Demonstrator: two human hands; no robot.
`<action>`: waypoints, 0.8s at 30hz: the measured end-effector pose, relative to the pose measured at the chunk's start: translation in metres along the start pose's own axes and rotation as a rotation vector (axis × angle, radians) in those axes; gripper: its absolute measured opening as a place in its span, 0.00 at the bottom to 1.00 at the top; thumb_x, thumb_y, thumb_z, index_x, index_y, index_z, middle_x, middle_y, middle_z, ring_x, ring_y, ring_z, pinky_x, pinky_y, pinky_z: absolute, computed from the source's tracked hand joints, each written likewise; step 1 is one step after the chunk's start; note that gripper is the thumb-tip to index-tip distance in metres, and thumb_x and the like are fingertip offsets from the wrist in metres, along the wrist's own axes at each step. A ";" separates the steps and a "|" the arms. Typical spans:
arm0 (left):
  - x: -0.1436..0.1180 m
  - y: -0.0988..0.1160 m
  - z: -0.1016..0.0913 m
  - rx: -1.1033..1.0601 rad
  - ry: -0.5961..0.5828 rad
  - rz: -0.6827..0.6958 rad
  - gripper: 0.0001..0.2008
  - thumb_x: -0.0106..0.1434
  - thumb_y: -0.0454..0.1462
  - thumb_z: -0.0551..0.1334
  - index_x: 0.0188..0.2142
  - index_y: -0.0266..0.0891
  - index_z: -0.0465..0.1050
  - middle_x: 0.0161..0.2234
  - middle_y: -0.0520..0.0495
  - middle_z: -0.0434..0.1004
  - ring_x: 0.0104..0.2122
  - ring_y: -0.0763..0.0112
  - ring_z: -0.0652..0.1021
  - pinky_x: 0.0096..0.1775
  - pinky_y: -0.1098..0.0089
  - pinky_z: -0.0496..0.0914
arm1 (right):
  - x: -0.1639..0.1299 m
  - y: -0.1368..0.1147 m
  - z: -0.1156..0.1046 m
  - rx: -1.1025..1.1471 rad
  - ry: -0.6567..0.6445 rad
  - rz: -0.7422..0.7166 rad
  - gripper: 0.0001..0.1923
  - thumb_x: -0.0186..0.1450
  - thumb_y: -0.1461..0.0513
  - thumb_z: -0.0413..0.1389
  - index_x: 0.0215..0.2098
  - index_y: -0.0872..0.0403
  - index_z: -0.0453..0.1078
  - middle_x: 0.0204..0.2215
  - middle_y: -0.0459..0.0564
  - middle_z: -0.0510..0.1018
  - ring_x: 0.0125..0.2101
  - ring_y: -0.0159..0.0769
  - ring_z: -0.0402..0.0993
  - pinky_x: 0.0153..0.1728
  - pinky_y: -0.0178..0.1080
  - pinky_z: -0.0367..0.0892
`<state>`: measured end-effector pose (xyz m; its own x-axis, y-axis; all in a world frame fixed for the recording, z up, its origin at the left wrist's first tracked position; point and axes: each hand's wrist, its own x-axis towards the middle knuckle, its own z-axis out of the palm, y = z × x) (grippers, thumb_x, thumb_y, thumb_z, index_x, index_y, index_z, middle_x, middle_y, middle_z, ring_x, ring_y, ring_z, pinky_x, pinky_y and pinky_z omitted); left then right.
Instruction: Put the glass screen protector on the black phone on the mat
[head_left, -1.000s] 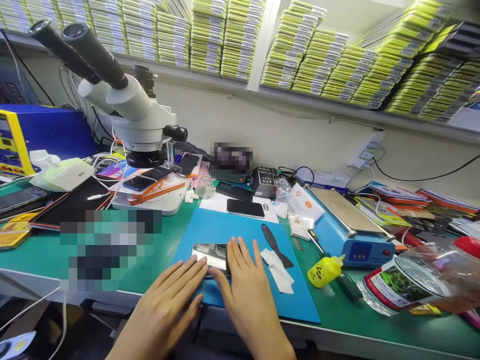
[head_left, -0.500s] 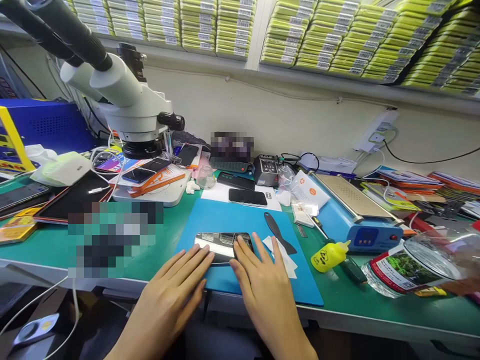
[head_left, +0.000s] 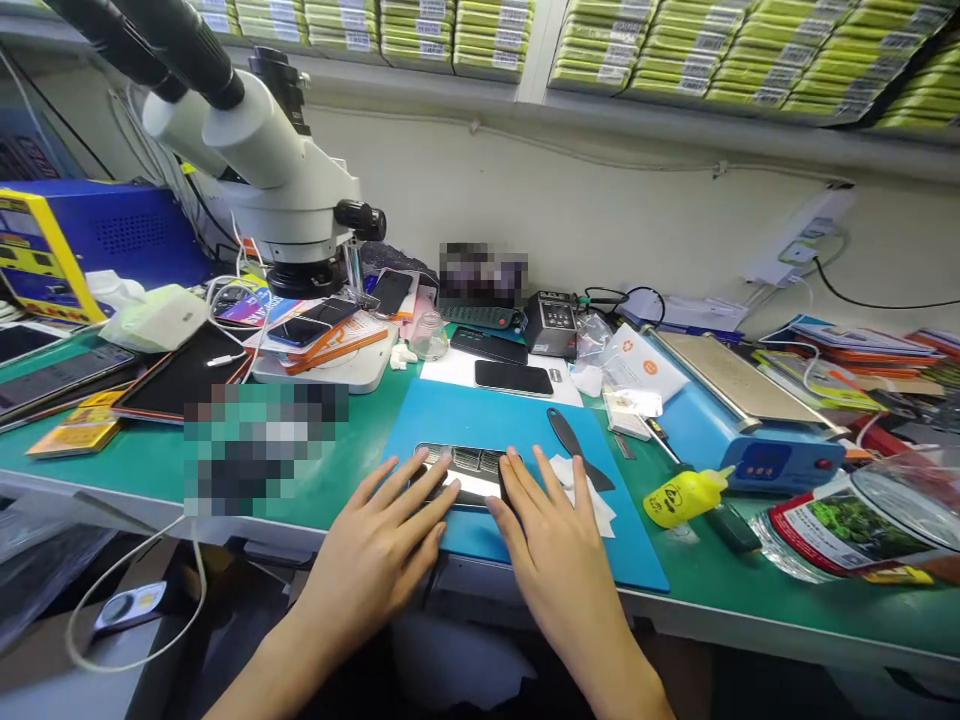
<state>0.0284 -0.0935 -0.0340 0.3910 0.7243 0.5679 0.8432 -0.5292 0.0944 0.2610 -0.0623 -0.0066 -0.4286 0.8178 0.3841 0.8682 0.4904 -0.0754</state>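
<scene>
Hands, two, palms down, both forearms reaching in from the near side, fingers extended and slightly parted, closed around nothing. Left hand (head_left: pixel 386 540): fingertips over the left end of the phone, thumb lower, off its near edge. Right hand (head_left: pixel 559 545): index finger over the right end, thumb tip at the near edge, outer fingers beyond it, beside the tissue.

Phone between the hands (head_left: pixel 476 482), one: lying flat, glossy side up, lengthwise across the near half of the mat, reflecting light.

Blue mat (head_left: pixel 450 410), one, on the green worktop (head_left: pixel 352 440).

Black spatula (head_left: pixel 568 438), one: on the mat's right part, blade toward the tissue.

White tissue (head_left: pixel 602 515), one: crumpled, partly behind the right hand's fingers.

Black-screened phone (head_left: pixel 514 377), one: on a white sheet (head_left: pixel 446 371) beyond the mat.

Yellow bottle (head_left: pixel 684 498), one: tipped, right of the mat, nozzle pointing right.

Blue machine with gold plate (head_left: pixel 784 465), one: behind the bottle.

Clear jar (head_left: pixel 840 535), one: far right, red-edged label.

Microscope (head_left: pixel 277 205), one, with two black eyepieces: left rear.

Yellow-green packets (head_left: pixel 495 35), several stacks on the shelf above, count uncertain.

Blurred patches, two: contents illegible.
</scene>
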 end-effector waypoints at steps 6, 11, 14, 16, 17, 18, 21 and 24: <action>0.000 -0.004 0.000 -0.090 -0.069 0.020 0.28 0.79 0.36 0.57 0.75 0.47 0.58 0.72 0.51 0.68 0.71 0.60 0.70 0.70 0.52 0.67 | 0.013 -0.001 -0.001 0.010 -0.024 0.033 0.28 0.82 0.51 0.43 0.67 0.57 0.73 0.67 0.53 0.76 0.72 0.58 0.63 0.75 0.71 0.44; -0.001 -0.008 0.003 -0.113 -0.049 0.034 0.29 0.79 0.36 0.57 0.76 0.47 0.57 0.71 0.51 0.70 0.70 0.61 0.71 0.70 0.52 0.68 | 0.006 0.000 0.001 0.036 0.007 0.042 0.28 0.83 0.51 0.42 0.69 0.58 0.70 0.68 0.53 0.73 0.72 0.55 0.65 0.75 0.68 0.44; -0.003 -0.007 0.006 -0.128 -0.035 0.013 0.30 0.78 0.35 0.57 0.76 0.50 0.57 0.70 0.51 0.71 0.70 0.60 0.71 0.70 0.51 0.68 | -0.012 0.003 -0.002 0.041 0.017 -0.014 0.28 0.82 0.52 0.44 0.71 0.59 0.66 0.70 0.53 0.71 0.72 0.54 0.64 0.75 0.67 0.49; -0.005 -0.006 0.006 -0.149 -0.056 0.003 0.31 0.78 0.36 0.57 0.76 0.52 0.55 0.71 0.52 0.70 0.71 0.60 0.70 0.71 0.50 0.66 | -0.023 0.005 -0.005 0.042 0.013 -0.042 0.28 0.82 0.52 0.45 0.73 0.57 0.64 0.71 0.51 0.69 0.73 0.55 0.63 0.74 0.67 0.51; -0.005 -0.007 0.005 -0.170 -0.070 -0.007 0.31 0.79 0.37 0.57 0.77 0.53 0.54 0.71 0.52 0.70 0.71 0.60 0.69 0.71 0.50 0.66 | -0.027 0.005 -0.006 0.045 0.015 -0.048 0.28 0.82 0.53 0.46 0.74 0.56 0.63 0.72 0.51 0.68 0.73 0.55 0.63 0.74 0.68 0.52; -0.006 -0.008 0.003 -0.200 -0.085 -0.030 0.32 0.79 0.38 0.57 0.77 0.54 0.52 0.72 0.52 0.69 0.71 0.60 0.69 0.71 0.51 0.66 | -0.030 0.004 -0.006 0.050 0.021 -0.051 0.28 0.82 0.53 0.47 0.75 0.55 0.62 0.72 0.51 0.68 0.73 0.55 0.62 0.74 0.68 0.52; -0.004 -0.016 -0.005 -0.316 -0.131 -0.167 0.37 0.78 0.41 0.59 0.79 0.53 0.44 0.76 0.48 0.60 0.73 0.59 0.66 0.70 0.55 0.67 | -0.029 -0.001 -0.004 0.071 0.044 -0.048 0.30 0.81 0.51 0.48 0.75 0.57 0.62 0.72 0.54 0.68 0.73 0.55 0.61 0.74 0.67 0.53; 0.002 -0.028 -0.011 -0.381 -0.188 -0.287 0.42 0.76 0.45 0.62 0.80 0.52 0.39 0.78 0.45 0.53 0.75 0.56 0.62 0.71 0.53 0.66 | -0.020 -0.005 0.002 0.115 0.059 -0.013 0.31 0.81 0.49 0.48 0.73 0.58 0.64 0.72 0.57 0.69 0.73 0.56 0.62 0.75 0.66 0.53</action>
<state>0.0015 -0.0821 -0.0262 0.2528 0.9125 0.3217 0.7456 -0.3957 0.5363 0.2651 -0.0808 -0.0157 -0.4209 0.7940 0.4387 0.8269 0.5346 -0.1742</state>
